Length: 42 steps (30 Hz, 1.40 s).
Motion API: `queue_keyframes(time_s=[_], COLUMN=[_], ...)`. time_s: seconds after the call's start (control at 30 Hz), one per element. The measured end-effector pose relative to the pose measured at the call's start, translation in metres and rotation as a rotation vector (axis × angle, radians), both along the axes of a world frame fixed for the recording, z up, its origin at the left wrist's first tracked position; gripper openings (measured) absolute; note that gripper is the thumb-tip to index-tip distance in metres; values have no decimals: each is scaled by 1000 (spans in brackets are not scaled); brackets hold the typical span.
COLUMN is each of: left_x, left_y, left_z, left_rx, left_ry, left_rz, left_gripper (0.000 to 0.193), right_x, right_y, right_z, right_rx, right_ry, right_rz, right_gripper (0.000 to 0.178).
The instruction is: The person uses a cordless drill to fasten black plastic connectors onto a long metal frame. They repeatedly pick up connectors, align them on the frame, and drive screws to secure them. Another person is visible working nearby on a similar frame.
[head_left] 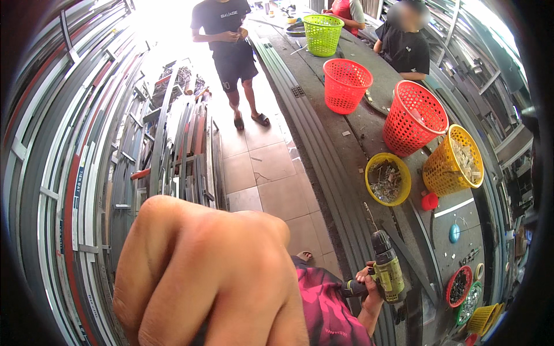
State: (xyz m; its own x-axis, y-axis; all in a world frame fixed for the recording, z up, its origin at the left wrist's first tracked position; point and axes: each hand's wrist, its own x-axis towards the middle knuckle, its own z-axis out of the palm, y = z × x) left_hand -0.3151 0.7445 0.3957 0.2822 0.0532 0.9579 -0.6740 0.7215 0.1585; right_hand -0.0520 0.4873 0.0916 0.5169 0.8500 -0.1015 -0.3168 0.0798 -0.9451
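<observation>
Fingers [362, 274] of the right hand [372, 295] are wrapped around the handle of a green-and-black drill [390, 281], held by the table [356, 144] near long grey metal profiles [324, 151], its bit directed forward near a yellow basket [369, 187] of small pieces. Close to the camera, the left hand [210, 271] shows its back, knuckles bent; whether it grasps anything, I cannot tell. Two red baskets [345, 95] stand farther along.

Right hand [373, 293] around green drill [389, 278], left hand [210, 271] in foreground, 2 large red baskets [344, 95] beyond.
</observation>
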Motion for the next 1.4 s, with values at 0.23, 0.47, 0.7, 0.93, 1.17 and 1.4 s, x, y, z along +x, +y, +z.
queue_keyframes(time_s=[0.23,0.47,0.7,0.93,1.17,1.4], left_x=[6,8,4,20,31,58], left_y=[-2,-10,-20,-20,-39,-45], left_z=[2,1,5,0,-2,-7], left_rx=[15,-70,-100,-106,-71,-107], left_ry=[22,91,134,69,3,-54], left_rz=[-50,-104,-90,-50,-42,-78], left_gripper=[15,16,20,20,22,24], right_x=[2,0,1,5,7,8], right_y=[-24,-36,-41,-45,-48,-49], right_z=[-7,-10,-10,-19,-19,-16], right_rx=[-2,23,46,43,46,54], right_ry=[21,60,64,67,78,92], right_rz=[-53,-114,-116,-88,-39,-43], right_gripper=[59,58,56,59,60,60])
